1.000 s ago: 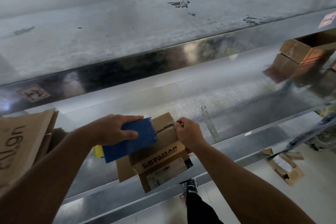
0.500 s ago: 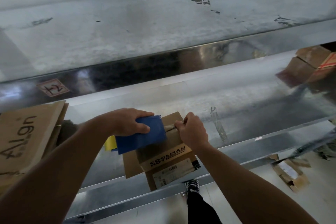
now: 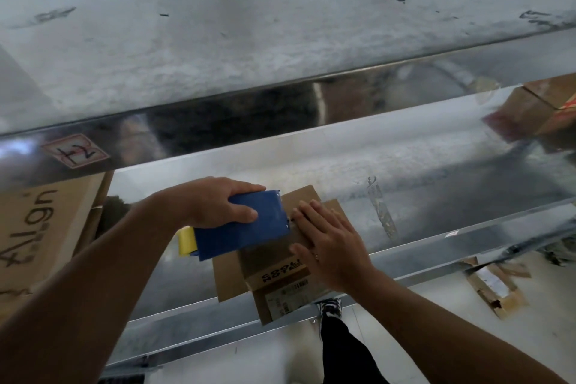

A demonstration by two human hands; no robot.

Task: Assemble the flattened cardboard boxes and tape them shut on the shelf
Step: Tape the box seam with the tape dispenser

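Your left hand (image 3: 218,206) grips the blue tape dispenser (image 3: 246,227) over the left of the cardboard box (image 3: 268,259), at the near edge of the shelf (image 3: 436,184). Your right hand (image 3: 330,243) presses its top, fingers straight, just right of the dispenser.

One wide-angle camera, worn on the person's head, faces forward and steeply down along both forearms. It sits near. The left hand (image 3: 215,206), gripping a flat blue plastic tape dispenser (image 3: 243,227), and the right hand (image 3: 333,243), fingers flat on a small brown cardboard box (image 3: 280,268), fill the lower middle. Beyond the fingertips runs the shiny grey metal shelf (image 3: 436,184), bowed by the lens. Behind the wrists, under the shelf's front lip, lie pale floor (image 3: 420,321) and the person's dark-trousered leg (image 3: 343,349).
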